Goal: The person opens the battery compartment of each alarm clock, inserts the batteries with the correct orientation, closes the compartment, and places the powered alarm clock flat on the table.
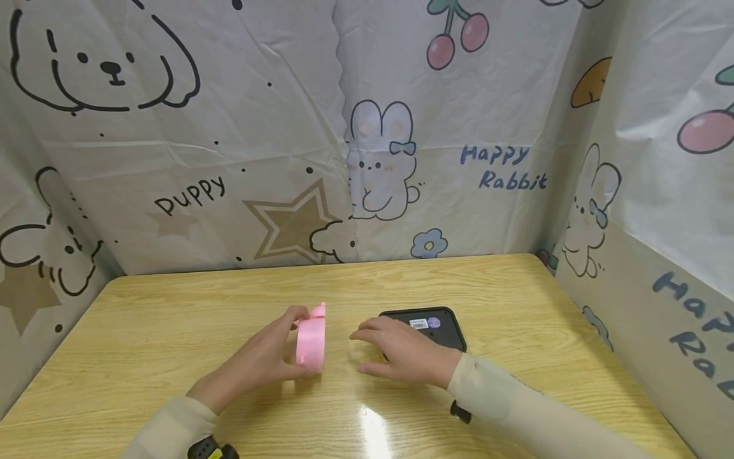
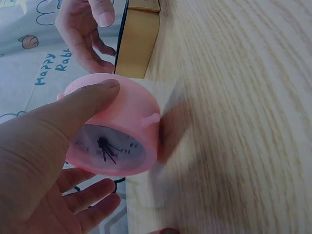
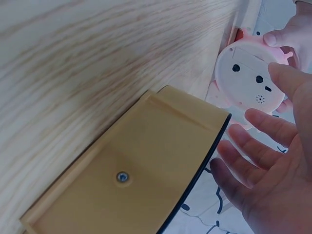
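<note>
Pink clock [image 1: 311, 344] is upright near the middle of the tabletop [image 1: 201, 306], a little to the left; its dial [image 2: 108, 147] faces left and its pale back panel [image 3: 248, 80] faces right. Cannot tell whether the tabletop bears its weight.

Left hand [image 1: 266, 354] grips the clock across its rim, thumb on the near side, fingers on the far side, parted by the clock's width. Right hand [image 1: 410, 350] holds nothing; fingers spread, loosely bent, pointing left toward the clock.

Black-and-tan box [image 1: 451, 322] lies just right, partly hidden by the right hand; contact between them unclear. Patterned cloth [image 1: 275, 159] hangs beyond the far edge.

Step in hand, judged: handling the clock left-handed. Even, light pressure on opposite sides of the rim should do; the smooth curve could roll or slip. Small peg [image 2: 152, 118] is best not levered against the tabletop. Right fingers should approach by the rim, clear of the box.
</note>
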